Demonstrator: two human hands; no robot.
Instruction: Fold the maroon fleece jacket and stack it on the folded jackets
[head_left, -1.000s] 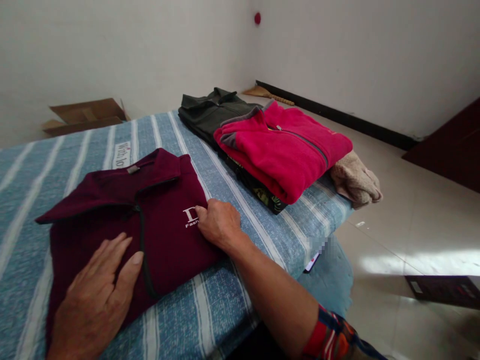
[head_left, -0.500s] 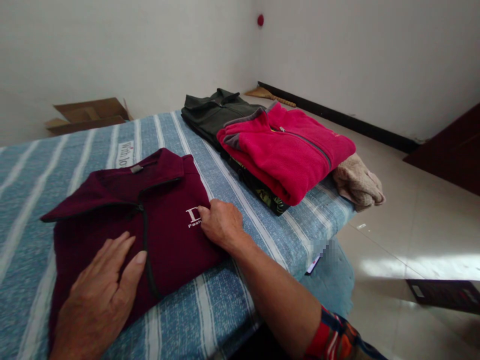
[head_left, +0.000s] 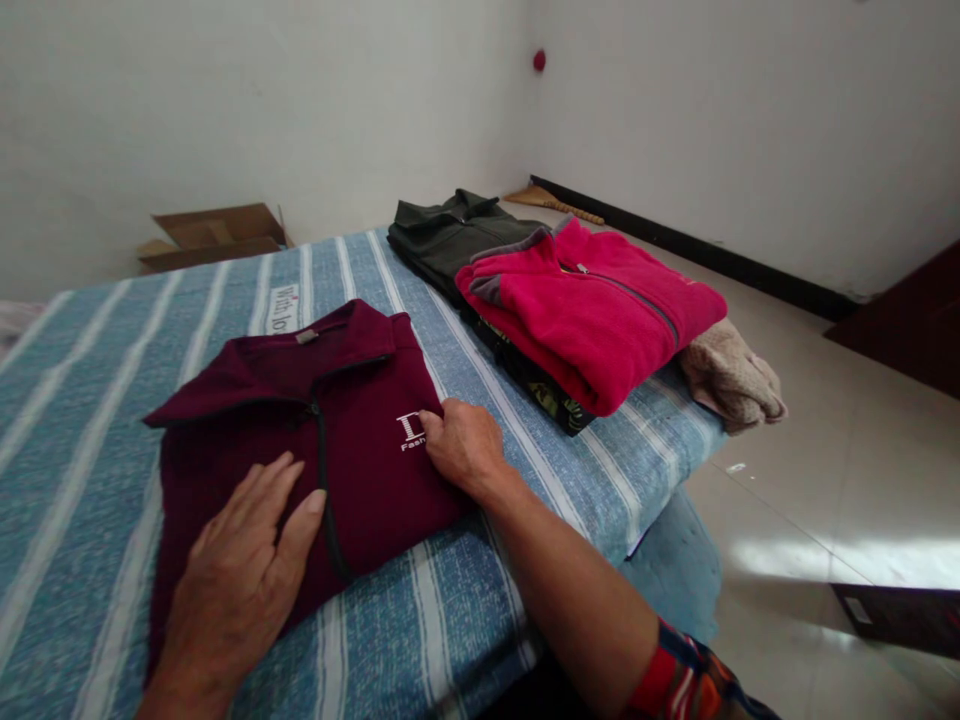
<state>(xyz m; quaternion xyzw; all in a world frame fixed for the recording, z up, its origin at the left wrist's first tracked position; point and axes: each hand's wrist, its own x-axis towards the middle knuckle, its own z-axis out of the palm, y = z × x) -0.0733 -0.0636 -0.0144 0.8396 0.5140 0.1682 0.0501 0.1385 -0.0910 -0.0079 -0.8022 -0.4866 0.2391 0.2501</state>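
Note:
A maroon zip-collar jacket (head_left: pixel 382 480) lies folded on the bed, its collar facing away from me and a white print on its chest. My left hand (head_left: pixel 244 570) rests flat on the jacket's left front beside the zip, fingers stretched out. At the opposite side, my right hand (head_left: pixel 466 447) grips the jacket's edge near the print, thumb on top; its other fingers are curled and partly hidden.
A folded pink fleece jacket (head_left: pixel 600 310) overlaps a dark green jacket (head_left: pixel 450 235) and a black patterned garment (head_left: pixel 551 390). A beige cloth (head_left: pixel 731 375) hangs at the corner of the striped bed (head_left: pixel 375 640). Behind stands an open cardboard box (head_left: pixel 217 235).
The whole view has shifted, so everything appears slightly farther right and lower. Both hands stay in nearly the same places on the maroon jacket.

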